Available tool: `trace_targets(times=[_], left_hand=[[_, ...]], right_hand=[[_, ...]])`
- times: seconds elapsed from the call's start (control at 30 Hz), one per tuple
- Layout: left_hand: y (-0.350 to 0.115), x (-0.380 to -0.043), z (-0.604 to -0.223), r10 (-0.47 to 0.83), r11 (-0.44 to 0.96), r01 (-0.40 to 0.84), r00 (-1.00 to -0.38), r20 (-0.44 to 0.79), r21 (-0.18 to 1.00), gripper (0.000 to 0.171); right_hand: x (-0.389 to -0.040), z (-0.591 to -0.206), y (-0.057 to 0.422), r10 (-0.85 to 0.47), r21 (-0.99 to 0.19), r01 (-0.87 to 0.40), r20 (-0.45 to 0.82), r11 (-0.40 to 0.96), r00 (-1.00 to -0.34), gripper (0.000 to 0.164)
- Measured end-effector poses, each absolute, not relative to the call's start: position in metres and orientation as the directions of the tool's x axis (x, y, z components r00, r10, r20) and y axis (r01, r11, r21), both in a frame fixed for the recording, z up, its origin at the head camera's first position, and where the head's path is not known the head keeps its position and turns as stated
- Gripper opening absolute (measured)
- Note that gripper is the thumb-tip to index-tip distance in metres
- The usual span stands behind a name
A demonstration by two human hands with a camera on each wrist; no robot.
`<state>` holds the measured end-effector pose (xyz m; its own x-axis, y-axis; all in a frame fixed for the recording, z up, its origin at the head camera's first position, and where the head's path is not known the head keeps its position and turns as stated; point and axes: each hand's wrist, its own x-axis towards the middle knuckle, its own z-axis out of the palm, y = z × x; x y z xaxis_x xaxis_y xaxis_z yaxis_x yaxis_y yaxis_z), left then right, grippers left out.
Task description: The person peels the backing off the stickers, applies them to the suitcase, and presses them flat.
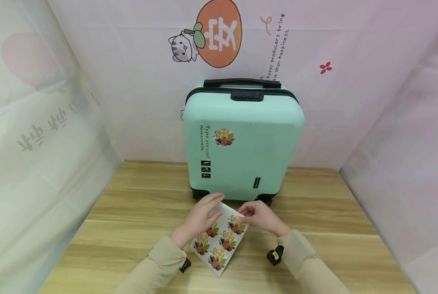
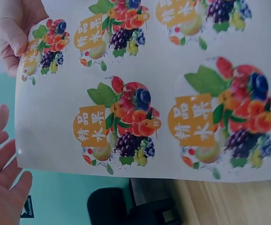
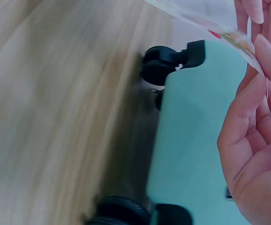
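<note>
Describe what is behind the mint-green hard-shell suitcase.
Behind the mint-green hard-shell suitcase is a pale pink cloth backdrop; above the case, its round orange fruit print and grey striped cat show. The suitcase covers the backdrop's lower middle, so anything there cannot be seen.

The case [image 1: 246, 147] stands in the way ahead, a wheel [image 1: 264, 199] just beyond the right hand [image 1: 261, 216]. A hand could pass on either side of it over bare table [image 1: 325, 204], out to the side walls [image 1: 402, 139]. Between the left hand [image 1: 200, 218] and the right, the sheet [image 1: 219, 241] fills the gap (slanting, its far edge near the case's base).
</note>
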<state>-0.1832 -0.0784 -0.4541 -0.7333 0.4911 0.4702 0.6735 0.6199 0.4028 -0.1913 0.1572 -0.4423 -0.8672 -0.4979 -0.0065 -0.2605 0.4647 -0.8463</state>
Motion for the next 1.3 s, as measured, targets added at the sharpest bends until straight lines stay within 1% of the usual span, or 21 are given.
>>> trace_targets(times=[0.13,0.27,0.37,0.53,0.63,0.7,0.83,0.93,1.07,1.2,1.3], left_hand=[[-0.078,-0.183,-0.451,0.521,0.623,0.672,-0.739,0.427,0.401,0.04],[-0.078,-0.18,-0.449,0.532,0.617,0.674,-0.737,0.416,0.406,0.037],[-0.076,-0.179,-0.448,0.521,0.604,0.682,-0.729,0.444,0.412,0.033],[-0.074,-0.179,-0.448,0.501,0.604,0.711,-0.69,0.522,0.36,0.021],[-0.073,-0.178,-0.448,0.493,0.607,0.714,-0.683,0.539,0.349,0.015],[-0.072,-0.177,-0.448,0.471,0.606,0.694,-0.706,0.529,0.388,0.011],[-0.072,-0.175,-0.448,0.384,0.585,0.604,-0.794,0.472,0.541,0.007],[-0.073,-0.175,-0.448,0.331,0.551,0.542,-0.84,0.43,0.635,0.007],[-0.074,-0.176,-0.447,0.307,0.512,0.5,-0.866,0.394,0.699,0.007],[-0.077,-0.177,-0.446,0.313,0.501,0.457,-0.888,0.338,0.735,0.008],[-0.079,-0.179,-0.445,0.317,0.481,0.407,-0.907,0.278,0.777,0.008]], right_hand=[[-0.191,-0.434,0.153,-0.516,-0.819,-0.3,0.006,0.489,-0.857,0.013],[-0.19,-0.428,0.15,-0.523,-0.812,-0.329,0.035,0.481,-0.852,0.014],[-0.19,-0.428,0.147,-0.523,-0.818,-0.332,0.045,0.47,-0.851,0.015],[-0.19,-0.431,0.144,-0.514,-0.839,-0.314,0.048,0.445,-0.857,0.013],[-0.189,-0.431,0.143,-0.507,-0.846,-0.309,0.055,0.434,-0.86,0.012],[-0.188,-0.432,0.143,-0.498,-0.85,-0.308,0.063,0.428,-0.865,0.014],[-0.186,-0.439,0.145,-0.474,-0.865,-0.285,0.063,0.413,-0.878,0.021],[-0.185,-0.447,0.147,-0.469,-0.873,-0.28,0.068,0.4,-0.88,0.019],[-0.183,-0.454,0.148,-0.451,-0.884,-0.281,0.091,0.374,-0.888,0.017],[-0.182,-0.452,0.146,-0.402,-0.907,-0.248,0.099,0.34,-0.91,0.025],[-0.186,-0.449,0.146,-0.379,-0.907,-0.237,0.095,0.349,-0.92,0.026]])
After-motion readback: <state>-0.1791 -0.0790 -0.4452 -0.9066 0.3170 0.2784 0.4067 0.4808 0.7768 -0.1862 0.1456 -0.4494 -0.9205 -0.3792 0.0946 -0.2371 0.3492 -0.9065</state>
